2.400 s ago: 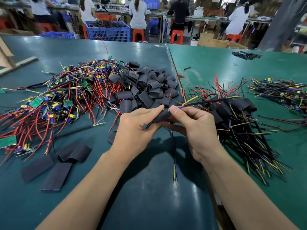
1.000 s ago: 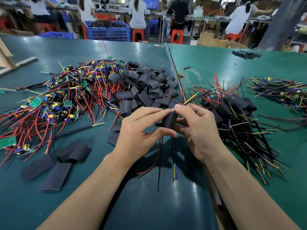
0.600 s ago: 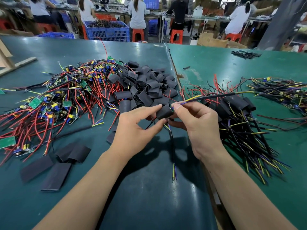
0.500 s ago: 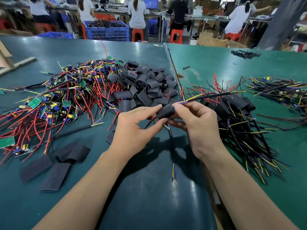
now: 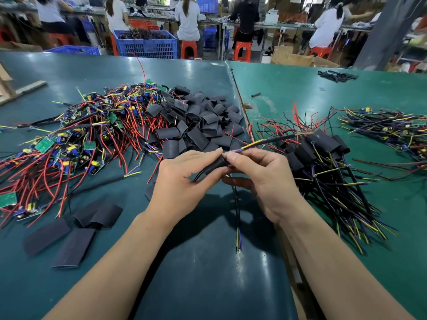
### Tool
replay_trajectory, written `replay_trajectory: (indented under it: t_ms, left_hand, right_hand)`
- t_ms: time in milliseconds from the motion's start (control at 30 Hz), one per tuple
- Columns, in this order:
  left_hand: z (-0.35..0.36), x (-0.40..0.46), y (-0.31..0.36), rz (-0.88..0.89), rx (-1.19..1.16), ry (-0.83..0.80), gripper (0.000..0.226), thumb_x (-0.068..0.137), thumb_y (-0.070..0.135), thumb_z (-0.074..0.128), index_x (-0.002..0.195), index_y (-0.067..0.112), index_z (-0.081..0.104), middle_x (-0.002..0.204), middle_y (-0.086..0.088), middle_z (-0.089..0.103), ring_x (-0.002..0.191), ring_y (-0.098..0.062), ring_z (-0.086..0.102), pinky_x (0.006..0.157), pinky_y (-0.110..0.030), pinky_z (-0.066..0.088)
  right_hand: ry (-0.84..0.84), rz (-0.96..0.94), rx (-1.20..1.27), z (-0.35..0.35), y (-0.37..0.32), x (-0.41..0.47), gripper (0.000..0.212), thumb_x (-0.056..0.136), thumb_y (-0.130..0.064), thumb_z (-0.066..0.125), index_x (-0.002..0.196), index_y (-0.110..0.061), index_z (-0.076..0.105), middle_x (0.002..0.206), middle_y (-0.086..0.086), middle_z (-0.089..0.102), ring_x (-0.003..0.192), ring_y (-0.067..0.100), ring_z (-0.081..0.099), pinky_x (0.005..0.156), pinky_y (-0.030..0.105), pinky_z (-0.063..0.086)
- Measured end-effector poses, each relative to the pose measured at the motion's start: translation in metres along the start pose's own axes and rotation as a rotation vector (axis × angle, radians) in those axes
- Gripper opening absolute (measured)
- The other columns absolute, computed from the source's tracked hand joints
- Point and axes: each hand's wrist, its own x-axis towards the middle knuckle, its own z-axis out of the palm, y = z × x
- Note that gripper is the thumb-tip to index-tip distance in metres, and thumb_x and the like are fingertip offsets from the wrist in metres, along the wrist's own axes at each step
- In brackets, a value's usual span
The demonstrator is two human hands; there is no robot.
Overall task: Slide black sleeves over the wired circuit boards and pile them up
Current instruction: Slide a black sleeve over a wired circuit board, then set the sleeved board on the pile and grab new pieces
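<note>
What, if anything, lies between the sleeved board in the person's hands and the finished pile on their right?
Nothing visible does. Both the left hand and right hand hold the sleeved board above the table, and the finished pile lies just right of the right hand.

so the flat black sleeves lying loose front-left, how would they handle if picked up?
The flat black sleeves lie collapsed flat, so probably thin, light and floppy. Flat, they look unlikely to roll. Their smooth, faintly shiny surface suggests a pinch could slip, and a flattened mouth likely needs squeezing open first.
</note>
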Motion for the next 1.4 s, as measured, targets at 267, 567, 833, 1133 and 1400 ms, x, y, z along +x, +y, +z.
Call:
replay_trajectory:
  t_ms: [267,567,833,1133,1400]
  left_hand:
    - [-0.001,0.004,0.005,0.109,0.066,-0.038,0.051,0.076,0.024,0.080,0.119,-0.001,0.067,0.116,-0.001,0.067,0.104,-0.024,0.062,0.094,-0.035,0.050]
    - [-0.003,0.004,0.007,0.065,0.149,0.141,0.023,0.093,0.018,0.061,0.105,0.001,0.072,0.100,0.001,0.065,0.094,-0.024,0.058,0.089,-0.036,0.046]
    - [-0.008,0.005,0.005,-0.046,0.155,0.157,0.024,0.096,0.022,0.056,0.104,0.006,0.073,0.097,0.005,0.065,0.093,-0.020,0.056,0.084,-0.032,0.046]
    - [-0.007,0.004,-0.004,-0.165,0.236,0.090,0.013,0.093,0.017,0.065,0.087,0.010,0.074,0.089,0.011,0.065,0.091,-0.013,0.054,0.087,-0.029,0.043]
    - [-0.014,0.002,-0.022,-0.416,0.579,-0.029,0.018,0.090,0.026,0.066,0.101,0.015,0.075,0.106,-0.004,0.070,0.105,-0.033,0.055,0.090,-0.045,0.044]
  right_hand:
    - [-0.092,-0.041,-0.214,-0.015,-0.011,-0.001,0.017,0.089,-0.016,0.067,0.076,-0.012,0.056,0.055,0.005,0.061,0.044,0.017,0.058,0.043,0.025,0.049]
    - [0.725,-0.157,0.317,-0.042,-0.030,0.014,0.019,0.100,-0.019,0.052,0.087,-0.007,0.059,0.060,0.003,0.066,0.047,0.016,0.065,0.042,0.020,0.049]
    - [0.730,-0.025,0.487,-0.044,-0.028,0.012,0.030,0.103,-0.023,0.042,0.092,-0.001,0.059,0.086,0.012,0.072,0.069,0.024,0.074,0.050,0.019,0.053]
    - [0.668,0.003,0.319,-0.035,-0.029,0.010,0.033,0.096,-0.023,0.050,0.065,-0.017,0.061,0.057,-0.005,0.063,0.048,0.011,0.059,0.045,0.015,0.043]
    - [0.505,-0.131,0.063,-0.021,-0.020,0.010,0.036,0.096,-0.017,0.052,0.061,-0.011,0.058,0.053,0.000,0.057,0.039,0.013,0.049,0.037,0.018,0.035]
